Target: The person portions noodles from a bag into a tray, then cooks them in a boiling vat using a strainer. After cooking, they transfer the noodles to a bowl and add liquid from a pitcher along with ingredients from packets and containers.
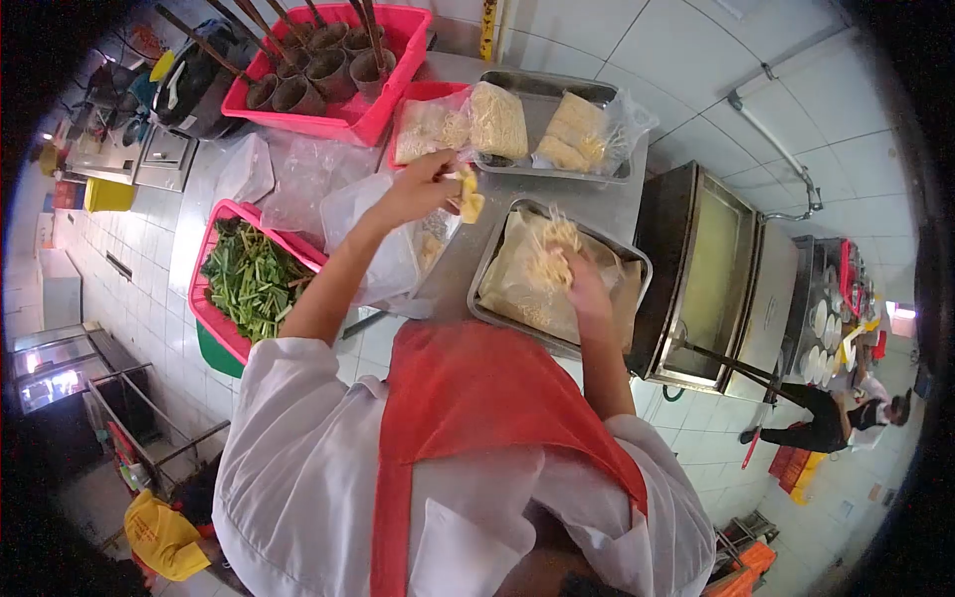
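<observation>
My left hand (428,187) is closed on a small crumpled yellow piece (468,196), held above the steel table. Below it lies a clear plastic bag (378,244) with some pale food inside. My right hand (579,274) is closed around pale noodles (550,257), over a metal tray (645,298) lined with brownish paper (512,289). Behind that tray stands another metal tray (542,84) with bagged noodle blocks (575,132) and a further noodle pack (497,121) at its left side. Beside it, a small red basket (438,90) holds more bagged noodles (431,129).
A pink basket of cut greens (256,279) is at the left. Behind it, a pink bin (403,30) holds several cups with sticks. A steel cooker with pale liquid (711,269) adjoins the table's right side. Another person (836,418) is at the far right.
</observation>
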The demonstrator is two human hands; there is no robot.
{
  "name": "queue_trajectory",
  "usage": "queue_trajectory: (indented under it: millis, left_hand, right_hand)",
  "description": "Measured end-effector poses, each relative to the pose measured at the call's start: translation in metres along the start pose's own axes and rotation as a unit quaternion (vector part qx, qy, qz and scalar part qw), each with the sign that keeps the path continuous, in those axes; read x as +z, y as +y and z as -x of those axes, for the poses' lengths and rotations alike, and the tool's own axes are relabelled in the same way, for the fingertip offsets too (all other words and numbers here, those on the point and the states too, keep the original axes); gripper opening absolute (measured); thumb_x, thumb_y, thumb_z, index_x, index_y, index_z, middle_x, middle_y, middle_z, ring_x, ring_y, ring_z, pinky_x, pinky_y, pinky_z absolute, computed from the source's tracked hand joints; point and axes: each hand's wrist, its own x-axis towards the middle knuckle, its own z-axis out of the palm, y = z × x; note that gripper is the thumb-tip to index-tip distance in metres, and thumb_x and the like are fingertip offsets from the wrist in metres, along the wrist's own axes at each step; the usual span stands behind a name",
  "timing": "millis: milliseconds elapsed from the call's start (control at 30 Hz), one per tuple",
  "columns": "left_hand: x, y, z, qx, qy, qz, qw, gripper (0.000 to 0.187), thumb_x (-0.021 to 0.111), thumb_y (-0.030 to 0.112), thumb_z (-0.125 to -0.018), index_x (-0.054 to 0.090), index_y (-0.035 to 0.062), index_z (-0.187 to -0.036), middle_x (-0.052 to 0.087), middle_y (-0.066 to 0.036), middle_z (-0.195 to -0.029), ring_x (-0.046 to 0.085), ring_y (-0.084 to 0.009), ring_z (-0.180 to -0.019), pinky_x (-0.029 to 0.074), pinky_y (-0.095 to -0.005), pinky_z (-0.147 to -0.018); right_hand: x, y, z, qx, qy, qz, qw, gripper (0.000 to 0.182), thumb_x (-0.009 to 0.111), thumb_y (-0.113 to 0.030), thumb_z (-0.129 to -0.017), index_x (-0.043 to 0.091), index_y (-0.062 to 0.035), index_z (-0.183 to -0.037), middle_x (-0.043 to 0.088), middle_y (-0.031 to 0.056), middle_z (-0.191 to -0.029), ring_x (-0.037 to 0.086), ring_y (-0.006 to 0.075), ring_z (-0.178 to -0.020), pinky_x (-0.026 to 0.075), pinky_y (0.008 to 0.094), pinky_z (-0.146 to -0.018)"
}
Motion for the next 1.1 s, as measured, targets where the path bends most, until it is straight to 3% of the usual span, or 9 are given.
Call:
queue_trajectory:
  millis: [67, 200, 300, 433, 567, 767, 933, 1033, 1100]
  left_hand:
    - [0.008, -0.017, -0.007, 0.038, 0.021, -0.025, 0.999, 0.018, 0.063, 0.012, -0.078, 0.058, -0.0038, -0.086, 0.060, -0.010, -0.075, 0.063, -0.0143, -0.072, 0.054, -0.0297, -0.065]
    - [0.016, -0.004, 0.006, 0.101, 0.066, -0.221, 0.968, 0.018, 0.068, 0.012, -0.080, 0.063, -0.0005, -0.092, 0.063, -0.009, -0.095, 0.062, -0.0169, -0.080, 0.049, -0.0279, -0.072]
    - [-0.018, -0.021, -0.001, 0.257, 0.126, -0.144, 0.947, 0.020, 0.066, 0.013, -0.082, 0.062, 0.0027, -0.099, 0.056, -0.008, -0.113, 0.053, -0.0177, -0.106, 0.046, -0.0297, -0.084]
    - [-0.057, -0.006, -0.003, 0.115, 0.183, 0.161, 0.963, 0.049, 0.064, 0.012, -0.085, 0.041, 0.0078, -0.127, 0.049, -0.006, -0.121, 0.048, -0.0161, -0.113, 0.040, -0.0326, -0.096]
    - [-0.131, -0.010, -0.055, 0.246, 0.261, 0.131, 0.924, 0.047, 0.063, 0.009, -0.084, 0.041, 0.0052, -0.126, 0.050, -0.009, -0.120, 0.048, -0.0192, -0.114, 0.039, -0.0356, -0.097]
    - [-0.175, 0.000, -0.136, 0.250, 0.257, -0.360, 0.862, 0.039, 0.060, 0.012, -0.083, 0.046, -0.0018, -0.117, 0.058, -0.023, -0.100, 0.059, -0.0360, -0.096, 0.046, -0.0422, -0.077]
    - [-0.189, 0.066, -0.112, 0.334, 0.179, -0.394, 0.837, 0.017, 0.060, 0.006, -0.078, 0.055, -0.0010, -0.094, 0.057, -0.021, -0.077, 0.058, -0.0401, -0.075, 0.047, -0.0431, -0.066]
    - [-0.179, 0.124, -0.081, 0.375, 0.148, -0.377, 0.834, 0.015, 0.057, -0.001, -0.080, 0.056, -0.0012, -0.095, 0.058, -0.014, -0.072, 0.061, -0.0234, -0.066, 0.048, -0.0339, -0.063]
    - [-0.171, 0.156, -0.065, 0.354, 0.113, -0.342, 0.863, 0.014, 0.057, -0.002, -0.082, 0.057, -0.0014, -0.096, 0.059, -0.011, -0.073, 0.061, -0.0181, -0.068, 0.049, -0.0317, -0.064]
  right_hand:
    - [0.053, -0.033, -0.037, 0.190, 0.122, -0.184, 0.957, 0.033, 0.060, -0.012, -0.088, 0.052, 0.0039, -0.116, 0.063, 0.0111, -0.097, 0.064, 0.0194, -0.087, 0.055, 0.0310, -0.073]
    - [0.094, -0.011, -0.091, 0.187, -0.029, -0.233, 0.954, 0.034, 0.063, -0.010, -0.086, 0.052, 0.0024, -0.116, 0.064, 0.0117, -0.099, 0.064, 0.0210, -0.089, 0.055, 0.0322, -0.075]
    - [0.138, -0.022, -0.125, 0.202, -0.063, -0.239, 0.948, 0.037, 0.065, -0.008, -0.083, 0.052, 0.0018, -0.116, 0.064, 0.0118, -0.100, 0.064, 0.0215, -0.090, 0.055, 0.0335, -0.077]
    - [0.178, -0.033, -0.176, 0.162, -0.065, -0.227, 0.958, 0.043, 0.067, -0.007, -0.078, 0.051, 0.0008, -0.117, 0.064, 0.0117, -0.101, 0.065, 0.0221, -0.090, 0.056, 0.0357, -0.075]
    - [0.196, -0.065, -0.260, 0.129, -0.038, -0.258, 0.957, 0.035, 0.063, -0.013, -0.082, 0.054, 0.0002, -0.113, 0.065, 0.0111, -0.097, 0.065, 0.0264, -0.088, 0.055, 0.0415, -0.079]
    - [0.196, -0.042, -0.393, 0.096, -0.033, -0.297, 0.949, 0.023, 0.060, -0.016, -0.084, 0.057, -0.0032, -0.102, 0.065, 0.0113, -0.094, 0.065, 0.0273, -0.086, 0.055, 0.0425, -0.079]
    - [0.225, -0.052, -0.390, 0.070, -0.035, -0.299, 0.951, 0.024, 0.064, -0.011, -0.080, 0.055, -0.0053, -0.101, 0.062, 0.0084, -0.086, 0.064, 0.0255, -0.075, 0.055, 0.0403, -0.061]
    - [0.246, -0.055, -0.382, 0.028, 0.017, -0.221, 0.975, 0.028, 0.068, -0.012, -0.077, 0.057, -0.0090, -0.103, 0.063, 0.0073, -0.088, 0.063, 0.0240, -0.075, 0.054, 0.0355, -0.063]
    - [0.259, -0.073, -0.369, -0.319, -0.063, 0.014, 0.946, 0.033, 0.072, -0.012, -0.073, 0.058, -0.0090, -0.103, 0.063, 0.0078, -0.090, 0.062, 0.0206, -0.074, 0.051, 0.0297, -0.066]
